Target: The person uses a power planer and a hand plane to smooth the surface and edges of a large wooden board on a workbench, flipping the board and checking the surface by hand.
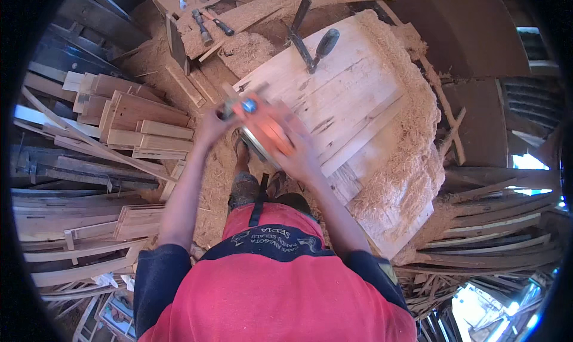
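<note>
An orange electric planer with a blue front knob is tilted beside the left edge of a pale wooden panel. My right hand is wrapped round its rear part. At the planer's front end are the closed fingers of my left hand, partly blurred. A metal clamp with a dark handle grips the panel's far side. Curly wood shavings lie heaped along the panel's right side.
Stacked boards line the left, and long curved planks are piled at the right. Beyond the panel's far left lie a hammer and a dark-handled tool among shavings. A large brown sheet stands at the far right.
</note>
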Demonstrator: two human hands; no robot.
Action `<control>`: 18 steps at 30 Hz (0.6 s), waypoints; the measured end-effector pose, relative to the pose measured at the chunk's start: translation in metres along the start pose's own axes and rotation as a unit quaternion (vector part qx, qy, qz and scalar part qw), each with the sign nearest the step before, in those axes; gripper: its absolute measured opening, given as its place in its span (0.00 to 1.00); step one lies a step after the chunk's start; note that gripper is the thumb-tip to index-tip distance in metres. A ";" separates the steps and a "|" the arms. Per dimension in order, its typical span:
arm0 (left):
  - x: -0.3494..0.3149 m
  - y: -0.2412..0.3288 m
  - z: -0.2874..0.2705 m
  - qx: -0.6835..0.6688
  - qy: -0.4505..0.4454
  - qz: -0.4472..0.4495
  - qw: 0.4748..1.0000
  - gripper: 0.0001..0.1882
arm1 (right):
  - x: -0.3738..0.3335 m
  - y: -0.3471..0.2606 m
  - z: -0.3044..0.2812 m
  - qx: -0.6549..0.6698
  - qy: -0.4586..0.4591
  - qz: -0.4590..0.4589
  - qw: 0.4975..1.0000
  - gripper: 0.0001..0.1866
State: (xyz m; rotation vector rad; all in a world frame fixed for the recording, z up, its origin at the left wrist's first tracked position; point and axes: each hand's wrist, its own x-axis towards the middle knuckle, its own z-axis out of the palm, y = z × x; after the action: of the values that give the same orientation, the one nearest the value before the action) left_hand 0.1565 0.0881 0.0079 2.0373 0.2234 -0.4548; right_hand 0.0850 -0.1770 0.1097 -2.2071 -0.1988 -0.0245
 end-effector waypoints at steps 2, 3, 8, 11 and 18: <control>-0.060 0.014 0.055 -0.094 0.034 0.033 0.994 0.37 | -0.057 0.006 -0.041 -0.016 -0.030 0.024 0.999 0.21; -0.079 0.003 0.078 0.008 0.020 -0.001 1.000 0.37 | -0.085 0.009 -0.061 -0.027 -0.049 0.039 0.998 0.23; -0.161 0.065 0.131 0.051 -0.028 -0.088 0.994 0.52 | -0.179 0.025 -0.111 -0.018 -0.042 0.140 0.989 0.19; -0.160 0.059 0.129 0.046 -0.001 -0.070 0.996 0.55 | -0.170 0.020 -0.108 -0.012 -0.053 0.163 0.985 0.16; -0.106 0.020 0.092 0.021 0.043 -0.021 0.999 0.52 | -0.115 0.020 -0.069 -0.028 -0.083 0.137 0.987 0.15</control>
State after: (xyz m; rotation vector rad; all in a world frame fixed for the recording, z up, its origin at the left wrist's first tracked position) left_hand 0.0459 0.0014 0.0275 2.0992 0.3106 -0.4015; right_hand -0.0216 -0.2590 0.1251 -2.2746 0.0161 0.3096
